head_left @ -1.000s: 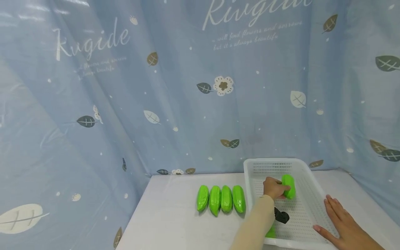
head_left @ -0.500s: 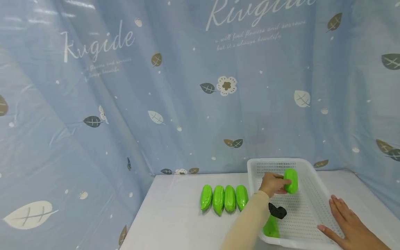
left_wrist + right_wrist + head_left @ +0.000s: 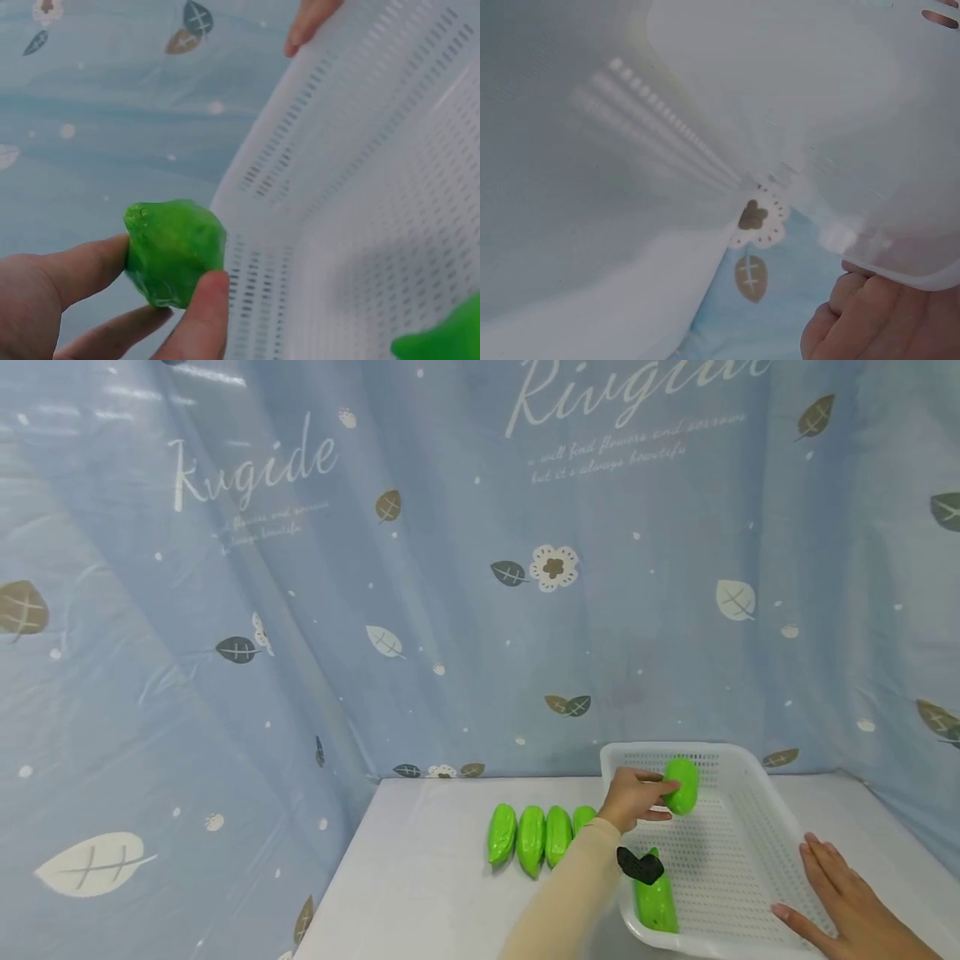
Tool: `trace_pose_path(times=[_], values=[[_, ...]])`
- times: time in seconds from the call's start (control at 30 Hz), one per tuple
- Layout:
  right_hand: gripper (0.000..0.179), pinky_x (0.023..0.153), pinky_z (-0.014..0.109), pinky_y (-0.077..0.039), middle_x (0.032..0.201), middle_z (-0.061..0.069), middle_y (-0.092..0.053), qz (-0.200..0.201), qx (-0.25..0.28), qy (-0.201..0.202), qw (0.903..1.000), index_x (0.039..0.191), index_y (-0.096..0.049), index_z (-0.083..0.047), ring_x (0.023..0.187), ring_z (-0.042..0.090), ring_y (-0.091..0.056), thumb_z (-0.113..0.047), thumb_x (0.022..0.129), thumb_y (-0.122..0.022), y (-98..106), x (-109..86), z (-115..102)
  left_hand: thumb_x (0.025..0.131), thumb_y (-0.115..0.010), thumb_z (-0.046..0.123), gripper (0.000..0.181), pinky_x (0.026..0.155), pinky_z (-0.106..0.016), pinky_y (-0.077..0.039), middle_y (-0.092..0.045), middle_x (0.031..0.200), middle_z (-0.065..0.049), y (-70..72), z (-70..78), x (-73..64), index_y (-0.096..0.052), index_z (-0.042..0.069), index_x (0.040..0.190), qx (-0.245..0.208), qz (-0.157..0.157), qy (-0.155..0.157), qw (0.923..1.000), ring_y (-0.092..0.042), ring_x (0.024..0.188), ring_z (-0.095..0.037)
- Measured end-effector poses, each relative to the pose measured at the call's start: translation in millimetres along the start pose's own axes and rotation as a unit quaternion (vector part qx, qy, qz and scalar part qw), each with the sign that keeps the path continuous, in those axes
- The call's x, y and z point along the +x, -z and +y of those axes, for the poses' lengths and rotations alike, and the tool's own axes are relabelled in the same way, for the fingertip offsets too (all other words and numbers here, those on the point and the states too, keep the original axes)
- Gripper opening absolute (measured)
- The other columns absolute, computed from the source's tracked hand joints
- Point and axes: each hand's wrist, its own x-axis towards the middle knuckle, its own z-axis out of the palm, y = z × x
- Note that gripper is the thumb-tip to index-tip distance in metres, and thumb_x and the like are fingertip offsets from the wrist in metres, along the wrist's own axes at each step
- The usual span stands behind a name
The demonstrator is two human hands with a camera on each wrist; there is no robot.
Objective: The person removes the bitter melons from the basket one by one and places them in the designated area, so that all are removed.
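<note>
My left hand (image 3: pixel 636 797) pinches a glossy green gourd-like vegetable (image 3: pixel 681 786) between thumb and fingers, raised over the back of a white perforated basket (image 3: pixel 780 814). Up close in the left wrist view, this vegetable (image 3: pixel 176 251) looks lumpy with a blunt tip. A second green vegetable (image 3: pixel 656 902) lies inside the basket at its front left, partly covered by the black wrist camera. My right hand (image 3: pixel 855 902) rests at the basket's right rim with straight, spread fingers; the right wrist view shows it (image 3: pixel 885 319) right at the rim.
Several similar green vegetables (image 3: pixel 531 839) lie in a row on the white table (image 3: pixel 420 893), left of the basket; the left forearm overlaps the rightmost. A blue patterned curtain (image 3: pixel 465 610) hangs behind the table.
My left hand has drawn back and left with the green vegetable, lifting it slightly. The vegetable in the basket's front left shows more now. My right hand stays at the rim.
</note>
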Motion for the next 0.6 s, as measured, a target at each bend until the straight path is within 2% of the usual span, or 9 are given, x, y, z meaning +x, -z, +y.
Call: trace_pose_path(times=[0.17,0.37,0.43,0.6], values=[[0.106,0.108,0.075,0.025,0.161,0.041,0.02,0.003,-0.002,0.008,1.0,0.156,0.016,0.011,0.145,0.054,0.035,-0.046,0.104,-0.056,-2.0,-1.8,2.3,0.092,-0.079,0.015,0.033,0.073,-0.04,-0.066,-0.076,0.091,-0.007,11.7,2.7,-5.3,-0.073,-0.001,0.12,-0.003,-0.002,-0.009,1.0,-0.077,0.088,-0.028],[0.106,0.108,0.069,0.029,0.16,0.043,0.018,0.007,-0.014,0.014,0.9998,0.156,0.016,0.012,0.144,0.053,0.035,-0.045,0.104,-0.056,-1.1,-2.1,3.5,0.092,-0.08,0.017,0.032,0.078,-0.045,-0.066,-0.076,0.093,-0.005,26.0,2.8,-8.5,-0.074,0.003,0.12,-0.004,-0.004,-0.014,0.9999,-0.076,0.085,-0.023],[0.105,0.108,0.067,0.03,0.16,0.044,0.016,0.005,-0.021,0.013,0.9997,0.156,0.015,0.013,0.144,0.054,0.034,-0.046,0.104,-0.056,-0.4,-1.2,3.3,0.092,-0.08,0.018,0.032,0.078,-0.044,-0.066,-0.076,0.095,-0.005,32.1,2.4,-9.5,-0.074,0.004,0.12,-0.005,-0.004,-0.015,0.9999,-0.076,0.086,-0.023],[0.107,0.104,0.054,0.038,0.16,0.045,0.015,-0.001,-0.037,0.011,0.9993,0.155,0.013,0.015,0.145,0.054,0.034,-0.05,0.104,-0.055,0.5,1.1,2.7,0.092,-0.079,0.018,0.03,0.076,-0.039,-0.066,-0.076,0.101,-0.004,49.0,0.8,-15.2,-0.075,0.006,0.119,-0.01,0.003,-0.02,0.9997,-0.074,0.089,-0.022]])
